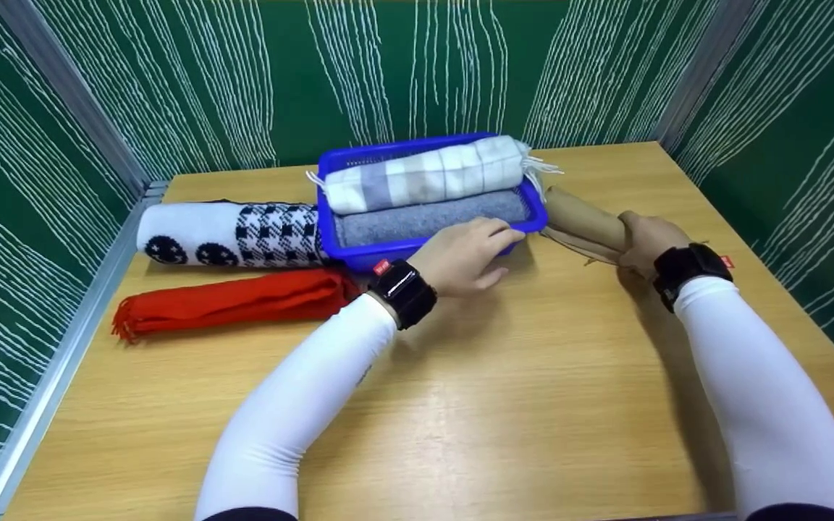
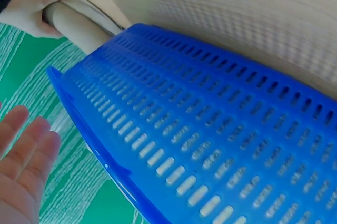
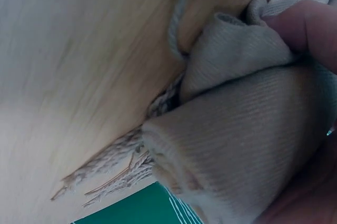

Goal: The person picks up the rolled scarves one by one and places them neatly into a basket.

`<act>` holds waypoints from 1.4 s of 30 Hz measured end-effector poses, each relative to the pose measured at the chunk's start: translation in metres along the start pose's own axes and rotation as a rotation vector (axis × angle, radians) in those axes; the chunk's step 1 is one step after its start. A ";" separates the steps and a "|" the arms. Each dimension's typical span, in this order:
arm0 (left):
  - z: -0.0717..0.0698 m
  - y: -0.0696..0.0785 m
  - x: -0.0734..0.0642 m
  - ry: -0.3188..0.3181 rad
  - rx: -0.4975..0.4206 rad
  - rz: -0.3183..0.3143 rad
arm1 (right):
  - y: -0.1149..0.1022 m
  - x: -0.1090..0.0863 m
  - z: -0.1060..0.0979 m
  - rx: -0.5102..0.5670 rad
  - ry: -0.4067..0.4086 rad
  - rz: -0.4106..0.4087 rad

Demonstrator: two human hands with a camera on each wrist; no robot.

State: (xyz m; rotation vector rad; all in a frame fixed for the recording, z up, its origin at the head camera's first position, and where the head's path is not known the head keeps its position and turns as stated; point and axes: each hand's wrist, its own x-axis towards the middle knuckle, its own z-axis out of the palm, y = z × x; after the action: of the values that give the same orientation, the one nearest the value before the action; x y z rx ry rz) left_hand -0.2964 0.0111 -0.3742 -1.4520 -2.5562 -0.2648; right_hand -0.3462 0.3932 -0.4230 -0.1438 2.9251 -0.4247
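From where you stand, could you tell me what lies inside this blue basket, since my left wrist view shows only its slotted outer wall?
Observer: Two rolled scarves lie in the blue basket: a white and grey checked scarf at the back and a grey scarf in front of it.
Operator: Thank you. Where is the left hand?
Observer: The left hand rests on the basket's near rim, fingers straight.
Operator: And the tan roll I glimpse?
Observer: The right hand grips that tan rolled scarf on the table, just right of the basket.
Operator: Anything to the left?
Observer: A black and white patterned roll and a red scarf lie there.
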 end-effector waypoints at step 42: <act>0.036 0.033 0.032 -0.106 0.060 -0.014 | -0.008 -0.021 0.007 0.010 -0.037 -0.049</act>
State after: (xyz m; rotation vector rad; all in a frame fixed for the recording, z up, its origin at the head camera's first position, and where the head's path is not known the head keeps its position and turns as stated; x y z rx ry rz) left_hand -0.2867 0.0634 -0.3993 -1.4642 -2.6340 -0.1148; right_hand -0.3241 0.3859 -0.4235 -0.2197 2.8878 -0.4385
